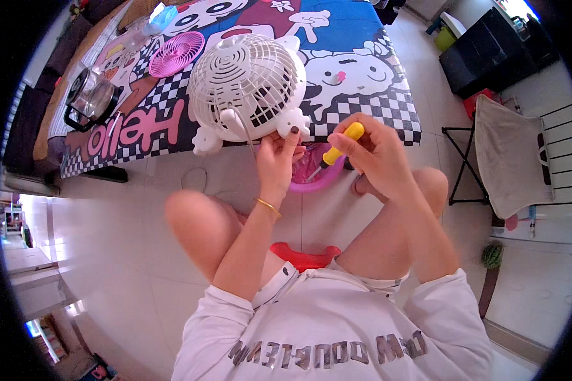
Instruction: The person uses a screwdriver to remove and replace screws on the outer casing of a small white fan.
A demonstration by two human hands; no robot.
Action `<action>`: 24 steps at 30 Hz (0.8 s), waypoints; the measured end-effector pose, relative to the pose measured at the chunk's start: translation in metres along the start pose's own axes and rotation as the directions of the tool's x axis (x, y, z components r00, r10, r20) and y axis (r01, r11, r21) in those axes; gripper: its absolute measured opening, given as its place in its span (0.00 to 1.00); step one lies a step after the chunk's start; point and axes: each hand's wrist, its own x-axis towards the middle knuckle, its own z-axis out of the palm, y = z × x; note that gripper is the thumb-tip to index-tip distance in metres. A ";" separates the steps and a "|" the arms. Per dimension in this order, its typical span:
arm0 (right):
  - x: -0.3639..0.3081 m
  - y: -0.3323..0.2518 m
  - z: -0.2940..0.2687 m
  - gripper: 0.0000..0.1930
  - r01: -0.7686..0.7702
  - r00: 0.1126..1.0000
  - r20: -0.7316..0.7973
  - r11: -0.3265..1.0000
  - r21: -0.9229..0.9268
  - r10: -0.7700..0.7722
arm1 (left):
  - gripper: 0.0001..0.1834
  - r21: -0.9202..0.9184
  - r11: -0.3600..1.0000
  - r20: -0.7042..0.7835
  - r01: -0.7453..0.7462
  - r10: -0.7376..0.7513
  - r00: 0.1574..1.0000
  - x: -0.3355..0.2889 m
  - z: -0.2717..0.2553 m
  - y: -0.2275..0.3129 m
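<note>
A white fan (248,86) lies at the table's near edge with the round slotted back of its housing facing up. Its cord hangs down past the edge. My left hand (277,155) pinches one of the fan's rounded white feet, thumb on top and the other fingers partly hidden beneath. To the right, my right hand (381,149) is wrapped round a screwdriver (346,142) with a yellow handle. The screwdriver's shaft slants down to the left, apart from the fan, above a pink basin (318,184) partly under the table.
A patterned cloth (171,120) covers the table. On it are a pink fan grille (177,54), a glass jug (94,98), a small pink piece (341,76) and a blue pack (161,18). A folding chair (511,152) stands at right, near a black cabinet (489,54).
</note>
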 end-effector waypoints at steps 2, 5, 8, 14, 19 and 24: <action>-0.001 0.015 0.000 0.10 -0.029 1.000 0.007 0.999 0.033 0.029 | 0.19 0.008 1.000 0.002 0.010 -0.010 1.000 0.005 0.005 0.000; 0.001 0.037 0.002 0.10 -0.107 0.994 0.046 0.968 0.226 0.099 | 0.20 0.026 0.995 0.031 0.092 -0.093 0.995 0.010 0.014 0.005; 0.005 0.049 0.004 0.10 -0.061 0.998 0.021 0.962 0.268 0.057 | 0.19 0.011 0.990 0.047 0.140 -0.141 0.989 0.016 0.023 0.007; 0.014 0.060 0.005 0.09 -0.091 0.995 0.058 0.933 0.349 0.075 | 0.15 -0.046 0.979 0.018 0.197 -0.196 0.980 0.035 0.037 0.006; 0.020 0.064 0.003 0.08 -0.097 0.995 0.046 0.908 0.409 0.086 | 0.17 -0.122 0.971 0.013 0.208 -0.208 0.978 0.062 0.054 0.009; 0.023 0.074 0.001 0.09 -0.083 0.996 0.018 0.897 0.435 0.083 | 0.17 -0.121 0.968 0.008 0.221 -0.222 0.975 0.076 0.056 0.009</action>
